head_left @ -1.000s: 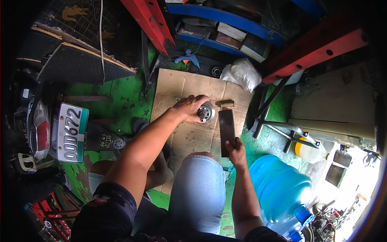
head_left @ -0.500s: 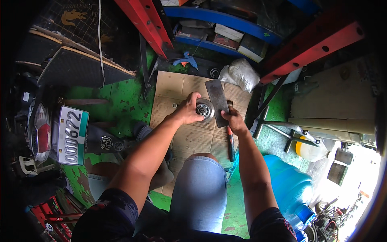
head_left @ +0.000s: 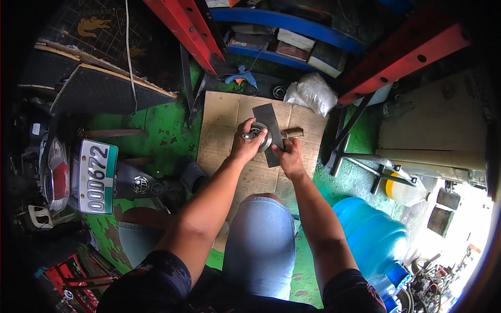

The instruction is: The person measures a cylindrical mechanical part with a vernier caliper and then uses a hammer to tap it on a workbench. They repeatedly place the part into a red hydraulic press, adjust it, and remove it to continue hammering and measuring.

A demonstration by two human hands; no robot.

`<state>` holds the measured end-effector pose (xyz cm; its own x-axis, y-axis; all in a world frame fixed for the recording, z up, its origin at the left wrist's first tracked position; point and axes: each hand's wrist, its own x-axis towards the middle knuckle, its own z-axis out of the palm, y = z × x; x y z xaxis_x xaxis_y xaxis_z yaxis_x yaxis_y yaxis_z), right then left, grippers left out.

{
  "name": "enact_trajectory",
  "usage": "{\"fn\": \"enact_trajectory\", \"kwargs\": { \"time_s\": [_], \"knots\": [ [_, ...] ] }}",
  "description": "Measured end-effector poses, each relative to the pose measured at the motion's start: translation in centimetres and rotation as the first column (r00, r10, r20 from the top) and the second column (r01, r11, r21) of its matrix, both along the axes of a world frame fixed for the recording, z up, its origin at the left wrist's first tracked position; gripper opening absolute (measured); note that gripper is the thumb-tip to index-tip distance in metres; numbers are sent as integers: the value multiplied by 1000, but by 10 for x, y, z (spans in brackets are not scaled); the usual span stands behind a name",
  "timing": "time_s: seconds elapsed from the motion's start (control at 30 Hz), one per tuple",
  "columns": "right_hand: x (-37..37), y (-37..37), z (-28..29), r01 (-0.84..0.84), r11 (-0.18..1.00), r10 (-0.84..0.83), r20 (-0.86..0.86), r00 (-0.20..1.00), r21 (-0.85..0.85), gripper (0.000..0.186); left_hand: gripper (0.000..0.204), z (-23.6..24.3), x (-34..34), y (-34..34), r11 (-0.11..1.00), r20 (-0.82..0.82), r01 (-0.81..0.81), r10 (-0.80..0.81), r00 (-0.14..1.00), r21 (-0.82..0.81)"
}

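My left hand (head_left: 242,150) grips a round steel part (head_left: 262,141) with a ball bearing and a short shaft. The part sits against a dark flat metal plate (head_left: 264,112), held tilted in my right hand (head_left: 287,159). Beside them, a hammer (head_left: 293,132) with a brass-coloured head lies on the cardboard sheet (head_left: 216,109), its handle mostly hidden by my right hand and arm. My knee is just below my hands.
Red posts (head_left: 396,65) flank a blue shelf (head_left: 282,21). Nearby are a white sack (head_left: 315,96), a blue tool (head_left: 242,77), blue water jugs (head_left: 370,237), a metal stand (head_left: 360,161) and a motorcycle rear (head_left: 57,172) with a licence plate.
The flat plate has moved left and down, up against the round part. My left hand has turned the part so its shaft points leftward, and my right hand has moved left with the plate.
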<state>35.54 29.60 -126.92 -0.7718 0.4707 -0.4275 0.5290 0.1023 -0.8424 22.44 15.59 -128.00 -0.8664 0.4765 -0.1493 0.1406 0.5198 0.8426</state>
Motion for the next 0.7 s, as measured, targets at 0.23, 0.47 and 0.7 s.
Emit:
{"fn": "enact_trajectory", "kwargs": {
  "time_s": [0.23, 0.47, 0.7],
  "knots": [
    [-1, 13, -34, 39, 999, -40, -81, 996, -10, 42, 81, 20, -26, -2, 988, 252, 110, -79, 964, -109],
    [-9, 14, -6, 63, 991, -66, -16, 998, -117, 49, 81, 28, -27, 0, 973, 287, 128, -70, 955, -190],
    [12, 27, -15, 215, 940, -276, -221, 935, -265, 51, 82, 33, -22, 6, 953, 284, 134, -54, 957, -272]
  ]
}}
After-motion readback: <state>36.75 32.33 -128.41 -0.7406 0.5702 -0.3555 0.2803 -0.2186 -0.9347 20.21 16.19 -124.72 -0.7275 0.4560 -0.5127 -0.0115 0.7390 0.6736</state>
